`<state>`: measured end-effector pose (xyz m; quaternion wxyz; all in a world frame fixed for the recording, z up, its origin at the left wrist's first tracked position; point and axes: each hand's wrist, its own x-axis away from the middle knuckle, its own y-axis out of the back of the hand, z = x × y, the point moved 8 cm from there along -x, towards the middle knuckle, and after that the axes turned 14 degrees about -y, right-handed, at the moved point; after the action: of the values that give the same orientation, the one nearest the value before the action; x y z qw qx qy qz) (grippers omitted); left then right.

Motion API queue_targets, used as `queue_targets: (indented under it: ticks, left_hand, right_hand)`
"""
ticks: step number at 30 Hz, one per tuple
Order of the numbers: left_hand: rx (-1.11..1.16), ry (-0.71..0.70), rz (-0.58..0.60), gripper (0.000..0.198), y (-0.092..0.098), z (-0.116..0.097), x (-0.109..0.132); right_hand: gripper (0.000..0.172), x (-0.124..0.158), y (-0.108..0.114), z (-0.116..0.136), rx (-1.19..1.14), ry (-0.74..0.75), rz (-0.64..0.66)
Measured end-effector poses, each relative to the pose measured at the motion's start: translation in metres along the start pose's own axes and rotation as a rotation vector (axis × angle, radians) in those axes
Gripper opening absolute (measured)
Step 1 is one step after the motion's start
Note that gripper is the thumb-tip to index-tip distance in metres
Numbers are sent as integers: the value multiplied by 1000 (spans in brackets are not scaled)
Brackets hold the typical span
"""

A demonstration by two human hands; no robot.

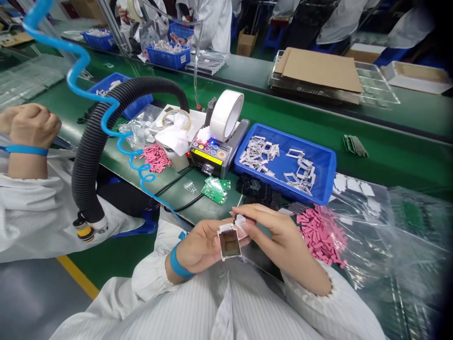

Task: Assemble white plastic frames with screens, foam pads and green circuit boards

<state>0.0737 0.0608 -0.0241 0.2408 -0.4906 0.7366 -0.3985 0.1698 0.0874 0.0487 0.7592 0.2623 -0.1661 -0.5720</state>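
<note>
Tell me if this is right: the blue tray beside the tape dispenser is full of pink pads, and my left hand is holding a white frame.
Not quite, the tray's contents are wrong. The head view shows the blue tray beside the tape dispenser holds white frames. Your left hand does hold a white frame.

Beyond the right hand (283,236) runs a long workbench with a green tabletop (399,165), and a second green tabletop (247,71) lies parallel past it. Further off, co-workers in white coats (208,23) stand or sit along that far bench, with blue stools (272,38) and a cardboard box (247,42) on the floor between them. Down to the left of the left hand (201,248), the grey floor (31,302) is edged by a yellow line (79,276), with a green-painted area (120,259) beyond it. The light is bright and even.
</note>
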Motion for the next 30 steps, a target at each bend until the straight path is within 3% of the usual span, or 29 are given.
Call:
queue_targets:
  ticks: [5,12,17,19,21,23,27,30]
  left_hand:
    - [25,-80,-76,35,4,-9,-3]
    - [192,-72,-134,31,8,-11,-4]
    - [240,-54,-164,29,8,-19,-7]
    - [263,-57,-168,29,7,-23,-8]
    - [290,-40,-156,30,5,-24,-7]
    - [304,-8,-144,30,2,-22,-7]
    - [310,56,-121,29,-4,-16,-6]
    - [323,96,-78,30,-9,-12,-5]
  right_hand:
    - [22,2,-4,4,26,13,-277]
    - [11,-4,-3,5,-78,-36,-303]
    - [16,22,17,-5,-194,-31,-451]
    - [15,25,4,-21,-131,-50,-336]
    - [12,25,-25,-42,28,-60,-108]
    - [14,26,-47,-63,143,-71,24]
    - [17,22,-40,-75,110,-119,-49]
    - [25,14,-28,-68,-310,-210,9]
